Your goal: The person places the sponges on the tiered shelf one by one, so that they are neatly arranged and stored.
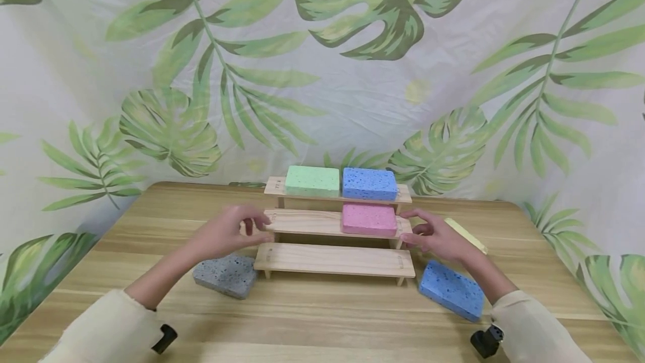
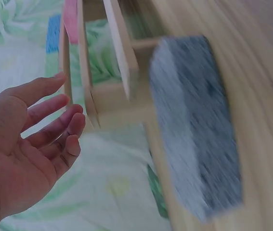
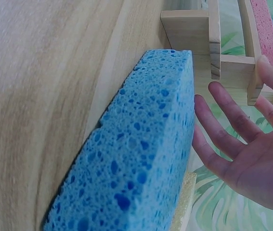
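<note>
Altogether six sponges, three wooden shelves, two hands.

The dim left wrist view blurs the gray sponge.

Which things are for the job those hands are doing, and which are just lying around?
Seems part of the job:
stepped wooden rack, between left hand and right hand
green sponge, top blue sponge and pink sponge, on it

Lying on the table, maybe spare, maybe wanted:
gray sponge
lower blue sponge
yellow sponge
</note>
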The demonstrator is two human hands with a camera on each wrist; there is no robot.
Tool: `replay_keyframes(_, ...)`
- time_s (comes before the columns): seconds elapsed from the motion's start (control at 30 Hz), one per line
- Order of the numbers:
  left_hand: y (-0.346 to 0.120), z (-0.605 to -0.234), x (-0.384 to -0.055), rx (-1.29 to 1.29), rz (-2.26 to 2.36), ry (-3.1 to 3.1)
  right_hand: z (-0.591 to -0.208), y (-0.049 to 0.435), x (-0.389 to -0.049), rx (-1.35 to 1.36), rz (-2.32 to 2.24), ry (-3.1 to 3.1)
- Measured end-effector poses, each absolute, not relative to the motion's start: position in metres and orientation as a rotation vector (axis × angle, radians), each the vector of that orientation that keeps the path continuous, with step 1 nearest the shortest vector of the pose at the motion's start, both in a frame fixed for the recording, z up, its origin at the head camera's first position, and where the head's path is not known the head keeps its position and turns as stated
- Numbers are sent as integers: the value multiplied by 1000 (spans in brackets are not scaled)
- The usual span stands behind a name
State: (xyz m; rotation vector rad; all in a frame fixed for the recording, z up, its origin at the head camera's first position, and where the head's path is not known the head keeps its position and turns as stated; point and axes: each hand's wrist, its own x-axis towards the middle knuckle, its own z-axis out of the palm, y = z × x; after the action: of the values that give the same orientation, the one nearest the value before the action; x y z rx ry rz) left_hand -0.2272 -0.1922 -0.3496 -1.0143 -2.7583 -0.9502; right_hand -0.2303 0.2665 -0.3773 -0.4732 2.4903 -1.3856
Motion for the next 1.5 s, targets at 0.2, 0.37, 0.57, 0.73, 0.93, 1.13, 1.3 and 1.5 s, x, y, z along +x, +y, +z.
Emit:
replay_keyframes(0.2, -225, -359, -228, -941, -927, -2796, -378, 268, -230, -475, -1389, 2489)
replay_keyframes(0.37, -247, -370, -231, -927, -886, -2837, -378, 268, -229, -476, -1388, 2492)
replay_keyframes(0.57, -271, -384, -236, -951, -862, -2909, -379, 267, -228, -479, -1393, 2485)
replay_keyframes(0.73, -280, -391, -236, -959, -916, -3003, -379, 268, -228, -478, -1390, 2489)
replay_keyframes(0.93, -284, -394, -235, -998, -944, -3003, -379, 267, -228, -465, -1389, 2488)
replay_keyframes(1.13, -288, -394, -239, -945, -947, -3013, -378, 266, -229, -460, -1377, 2492)
replay_keyframes(1.3, -292, -391, -241, -821, -954, -3050, -377, 267, -230, -473, -1377, 2492)
replay_keyframes(1.5, -293, -391, -242, -685, -817, -3053, -377, 268, -232, -483, -1387, 2482)
